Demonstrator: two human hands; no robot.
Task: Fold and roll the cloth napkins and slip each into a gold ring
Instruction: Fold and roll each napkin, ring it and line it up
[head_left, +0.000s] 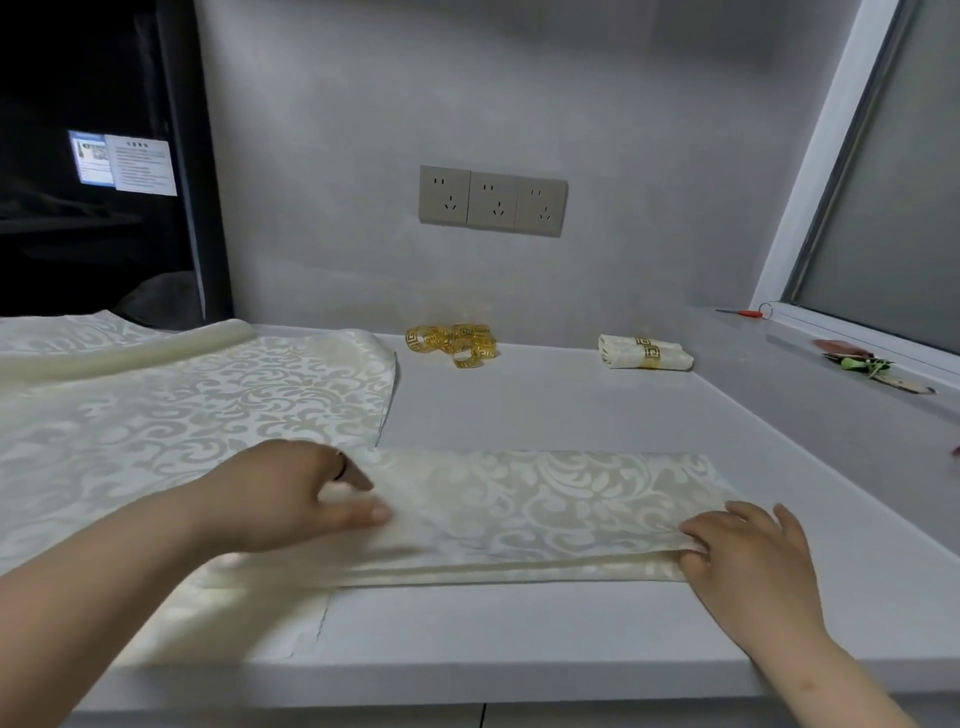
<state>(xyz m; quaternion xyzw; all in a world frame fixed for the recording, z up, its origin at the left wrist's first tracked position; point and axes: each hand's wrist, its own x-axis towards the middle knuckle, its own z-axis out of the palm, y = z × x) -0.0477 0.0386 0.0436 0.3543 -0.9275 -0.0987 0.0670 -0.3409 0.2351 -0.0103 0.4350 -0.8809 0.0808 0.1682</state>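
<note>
A cream damask napkin (545, 514) lies folded into a long strip across the front of the grey counter (545, 405). My left hand (291, 499) rests on its left end, thumb and fingers stretched over the cloth. My right hand (748, 556) pinches the strip's right end, its fingers curled round the folded edge. A pile of gold rings (452, 343) sits at the back near the wall. A rolled napkin (644, 353) wearing a gold ring lies at the back right.
A stack of unfolded cream napkins (182, 395) covers the counter's left part, under the strip's left end. Wall sockets (493, 200) sit above the rings. On the window sill at right lie red-handled scissors (748, 313) and a small flower sprig (872, 366).
</note>
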